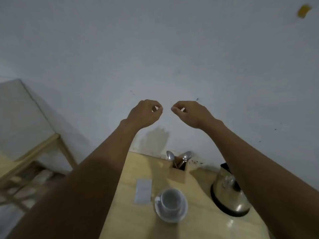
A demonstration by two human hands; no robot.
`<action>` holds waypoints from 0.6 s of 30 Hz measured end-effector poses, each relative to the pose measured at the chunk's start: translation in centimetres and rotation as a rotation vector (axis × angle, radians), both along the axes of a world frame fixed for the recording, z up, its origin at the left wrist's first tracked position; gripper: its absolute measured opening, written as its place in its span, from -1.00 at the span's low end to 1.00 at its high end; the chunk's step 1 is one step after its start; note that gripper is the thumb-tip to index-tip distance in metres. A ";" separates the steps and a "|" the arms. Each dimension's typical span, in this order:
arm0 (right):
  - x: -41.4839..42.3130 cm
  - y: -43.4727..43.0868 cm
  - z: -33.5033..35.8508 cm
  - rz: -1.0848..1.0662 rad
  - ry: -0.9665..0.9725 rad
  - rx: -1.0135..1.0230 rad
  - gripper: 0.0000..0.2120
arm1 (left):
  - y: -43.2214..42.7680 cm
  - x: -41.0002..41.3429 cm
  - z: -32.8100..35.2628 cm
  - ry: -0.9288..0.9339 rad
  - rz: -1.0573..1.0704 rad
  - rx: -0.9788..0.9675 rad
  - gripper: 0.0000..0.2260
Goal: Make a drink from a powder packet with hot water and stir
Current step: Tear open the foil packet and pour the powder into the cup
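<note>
Both my arms are stretched out high in front of the wall, well above the table. My left hand [145, 113] and my right hand [189, 113] each have thumb and fingertips pinched together, with nothing visible in them. Below, on the yellow wooden table [131, 219], a white powder packet [143, 191] lies flat to the left of a white cup [170, 198] on a saucer [183, 214]. A steel kettle [229, 194] stands to the right, partly hidden by my right forearm. Two spoons [179, 157] stick up from a wooden holder [178, 172] behind the cup.
A pale wall fills the upper view, close behind the table. A wooden-framed shelf or chair [34, 152] stands at the left, beside the table. A blurred yellow object [303, 11] shows at the top right.
</note>
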State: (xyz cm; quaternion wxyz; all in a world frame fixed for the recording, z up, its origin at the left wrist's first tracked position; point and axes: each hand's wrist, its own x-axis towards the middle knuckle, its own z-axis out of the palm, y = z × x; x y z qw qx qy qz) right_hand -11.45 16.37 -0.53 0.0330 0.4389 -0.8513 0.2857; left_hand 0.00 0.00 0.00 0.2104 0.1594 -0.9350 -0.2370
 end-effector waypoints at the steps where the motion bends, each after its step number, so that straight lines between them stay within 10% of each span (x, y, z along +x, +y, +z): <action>1: 0.6 -0.3 -0.9 0.016 -0.025 0.026 -0.65 | -0.2 0.8 -1.1 -0.031 0.005 0.032 -0.82; 18: 8.1 -5.7 -21.9 0.137 -0.479 0.312 -0.75 | -2.6 11.6 -26.5 -0.451 0.355 0.538 -0.85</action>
